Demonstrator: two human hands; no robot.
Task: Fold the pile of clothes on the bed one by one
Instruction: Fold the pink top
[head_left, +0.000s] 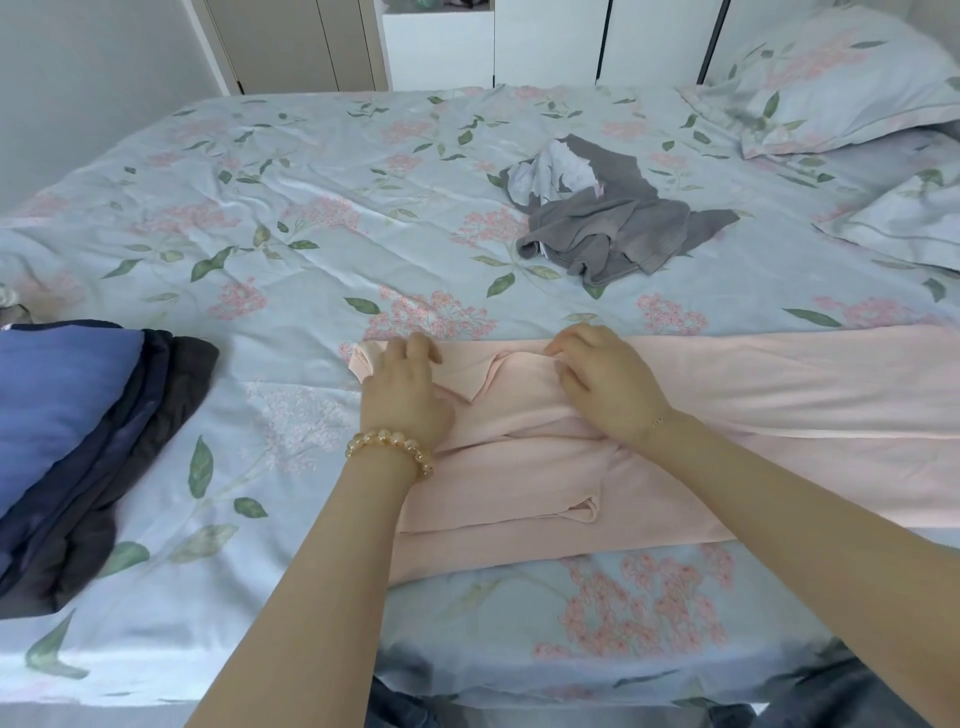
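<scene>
Both forearms are reaching over the bed (291, 218); left hand (405, 389) and right hand (602, 379) are pinching the pink garment's (571, 467) top edge. Light, limp cloth, probably best held by corners.

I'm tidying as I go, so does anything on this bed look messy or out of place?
The grey garment lies crumpled mid-bed, tangled with a pale cloth, not yet folded. The pink garment under both hands is bunched near its collar. The dark folded stack at left looks tidy.
</scene>
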